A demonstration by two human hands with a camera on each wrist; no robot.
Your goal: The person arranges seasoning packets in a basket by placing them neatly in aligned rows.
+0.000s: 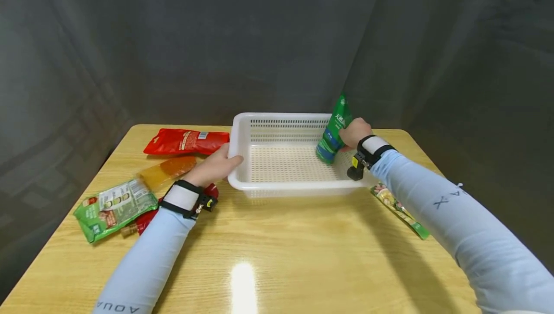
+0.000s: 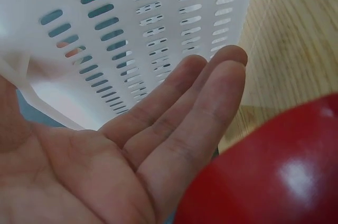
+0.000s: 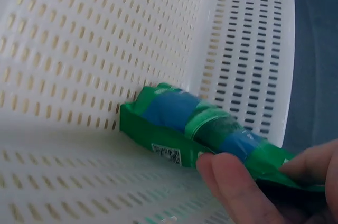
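Head view: at a yellow wooden table (image 1: 303, 256) before a grey curtain, your right hand (image 1: 355, 132) grips a green-and-blue pouch (image 1: 334, 131) and stands it, tilted, with its bottom edge on the floor of a white perforated basket (image 1: 242, 131), in the far right corner. Your left hand (image 1: 214, 167) rests against the basket's near left corner, fingers straight and relaxed along the slotted wall, holding nothing.

The right wrist view shows the pouch (image 3: 200, 129) with its base touching the basket floor close to where floor and walls meet, your fingertips (image 3: 232, 182) pinching its upper part. The left wrist view shows your flat fingers (image 2: 179, 123) laid by the basket wall (image 2: 158, 34), with something red and glossy (image 2: 274, 176) just below the wrist; what it is cannot be told from there.

To finish this placement well, keep the left hand braced so the light basket does not slide, lower the pouch until it lies or leans steadily against the side wall, and only then loosen the pinch; let go too soon and it will likely topple.

Left of the basket lie a red packet (image 1: 186, 142), an amber sachet (image 1: 168, 170) and a green packet (image 1: 114, 208); a slim green packet (image 1: 400, 210) lies to the right, under your forearm.
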